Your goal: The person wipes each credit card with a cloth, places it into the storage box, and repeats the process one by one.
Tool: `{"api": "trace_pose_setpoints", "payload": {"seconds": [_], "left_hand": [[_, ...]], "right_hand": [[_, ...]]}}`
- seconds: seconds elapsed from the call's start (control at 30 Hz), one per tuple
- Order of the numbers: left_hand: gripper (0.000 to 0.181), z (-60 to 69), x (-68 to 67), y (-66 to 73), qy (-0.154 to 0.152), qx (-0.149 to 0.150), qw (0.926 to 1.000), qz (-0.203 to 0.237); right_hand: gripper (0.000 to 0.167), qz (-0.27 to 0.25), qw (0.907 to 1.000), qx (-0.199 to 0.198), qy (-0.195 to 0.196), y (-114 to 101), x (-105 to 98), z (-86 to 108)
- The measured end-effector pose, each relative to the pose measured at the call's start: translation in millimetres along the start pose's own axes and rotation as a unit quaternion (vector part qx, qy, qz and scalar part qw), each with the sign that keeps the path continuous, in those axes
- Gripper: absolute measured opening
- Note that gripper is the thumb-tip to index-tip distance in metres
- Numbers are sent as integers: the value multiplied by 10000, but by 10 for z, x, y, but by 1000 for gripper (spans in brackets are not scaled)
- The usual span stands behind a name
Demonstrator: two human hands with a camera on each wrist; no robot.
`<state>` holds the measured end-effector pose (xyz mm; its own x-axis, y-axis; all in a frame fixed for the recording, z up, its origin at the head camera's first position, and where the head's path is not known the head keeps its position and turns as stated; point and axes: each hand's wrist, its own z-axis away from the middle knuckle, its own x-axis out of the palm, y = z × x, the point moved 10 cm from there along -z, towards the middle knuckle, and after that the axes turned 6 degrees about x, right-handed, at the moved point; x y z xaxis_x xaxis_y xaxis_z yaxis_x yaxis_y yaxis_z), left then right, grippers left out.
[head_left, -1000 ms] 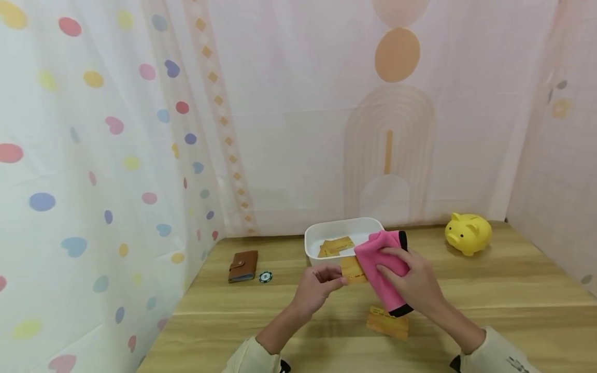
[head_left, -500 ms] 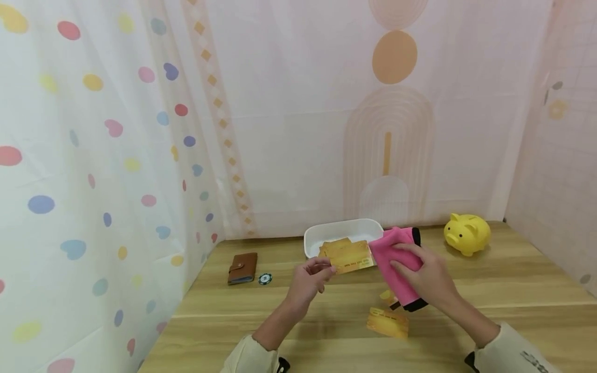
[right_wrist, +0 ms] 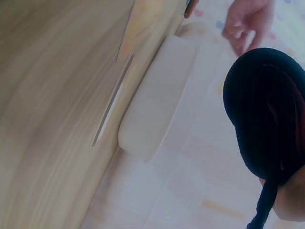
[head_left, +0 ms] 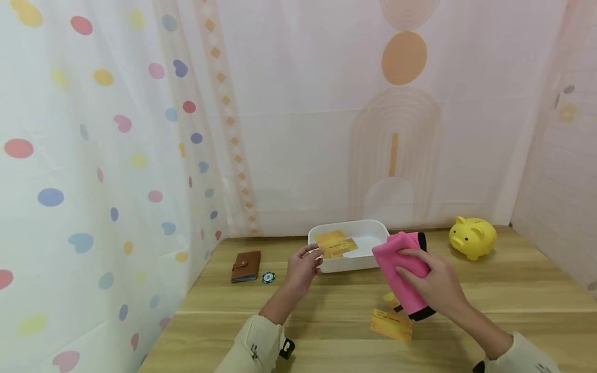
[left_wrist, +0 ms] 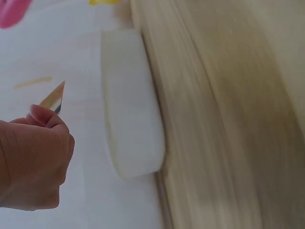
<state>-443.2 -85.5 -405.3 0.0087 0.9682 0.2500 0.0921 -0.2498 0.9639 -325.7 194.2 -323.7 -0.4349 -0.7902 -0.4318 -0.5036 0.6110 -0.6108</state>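
In the head view my left hand [head_left: 304, 267] is at the front left of the white tray [head_left: 359, 267]. It pinches a gold card [left_wrist: 52, 99], whose corner sticks out past the fingertips in the left wrist view. Several gold cards [head_left: 346, 245] lie inside the tray. My right hand [head_left: 436, 280] grips a folded pink cloth [head_left: 401, 269] with black edging, just right of the tray. The right wrist view shows the black edge [right_wrist: 248, 109] and a hanging loop. Another gold card [head_left: 392, 325] lies on the table below the cloth; a yellow piece [head_left: 391, 299] is partly hidden behind it.
A brown snap wallet [head_left: 245, 266] and a poker chip [head_left: 268, 277] lie on the wooden table [head_left: 224, 331] at left. A yellow piggy bank [head_left: 473, 238] stands at the back right. Patterned curtains [head_left: 298, 155] hang behind and beside the table.
My left hand has drawn the gold card away from the pink cloth, leftward to the tray. The right hand has moved slightly right with the cloth, uncovering the yellow piece.
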Motion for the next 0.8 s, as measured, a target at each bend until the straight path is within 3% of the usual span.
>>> {"api": "trace_pose_setpoints", "payload": {"seconds": [0.27,0.6,0.7,0.8], "left_hand": [[23,-183,-64,-105,63,-40,9998,198],[8,-259,-11,-197,-19,2,9995,300],[13,-232,4,-210,-207,-94,9997,79],[24,-163,65,-220,-611,-227,9970,-409]], "right_hand": [[33,-80,9999,-85,3,-53,2,29],[32,-172,9998,-32,-82,-45,-21,38],[32,-185,9998,-38,-87,-48,-24,48],[32,-203,9998,-19,-83,-42,-34,64]]}}
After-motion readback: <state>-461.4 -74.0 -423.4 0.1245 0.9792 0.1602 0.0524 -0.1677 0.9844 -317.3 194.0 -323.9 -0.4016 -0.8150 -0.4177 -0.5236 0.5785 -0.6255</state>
